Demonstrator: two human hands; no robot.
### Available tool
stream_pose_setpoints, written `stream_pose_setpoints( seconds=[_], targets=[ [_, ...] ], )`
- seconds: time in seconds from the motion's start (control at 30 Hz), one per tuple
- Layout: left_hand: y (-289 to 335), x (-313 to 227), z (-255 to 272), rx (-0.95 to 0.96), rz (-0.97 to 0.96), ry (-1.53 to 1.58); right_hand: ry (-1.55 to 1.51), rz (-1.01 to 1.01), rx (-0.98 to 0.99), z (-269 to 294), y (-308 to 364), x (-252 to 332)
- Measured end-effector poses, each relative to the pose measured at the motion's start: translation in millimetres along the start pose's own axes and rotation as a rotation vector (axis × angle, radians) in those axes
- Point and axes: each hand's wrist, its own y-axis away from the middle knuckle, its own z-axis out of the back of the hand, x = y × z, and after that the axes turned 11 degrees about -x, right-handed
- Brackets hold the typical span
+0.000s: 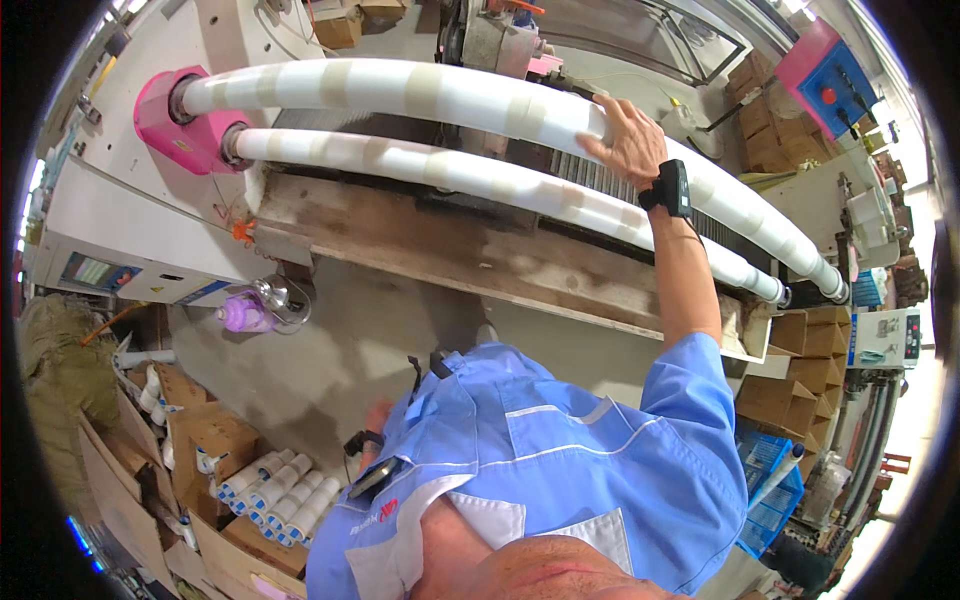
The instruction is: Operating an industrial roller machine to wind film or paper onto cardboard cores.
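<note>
The upper white roll (pixel 450 92) lies beneath the right grip (pixel 634 148), spread apart on it.

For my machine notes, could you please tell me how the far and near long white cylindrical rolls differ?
The far white roll looks thicker than the near white roll. The right hand rests on the far roll; no hand touches the near roll. Both have tan bands and meet a pink housing.

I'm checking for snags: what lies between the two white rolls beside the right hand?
Head view: a ribbed grey surface, partly hidden by the black wristband.
</note>
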Motion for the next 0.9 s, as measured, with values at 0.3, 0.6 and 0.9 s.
stream_pose_setpoints(
  seconds=[0.3,0.6,0.9],
  targets=[
    [14,-60,21,0.109,0.067,-0.025,0.146,0.097,0.180,2,-4,13],
    [-33,-118,54,-0.037,0.364,0.459,0.018,0.194,0.017,-1,3,-2],
    [13,-70,18,0.045,-0.176,-0.214,0.108,0.136,0.149,6,-4,9]
  ],
)
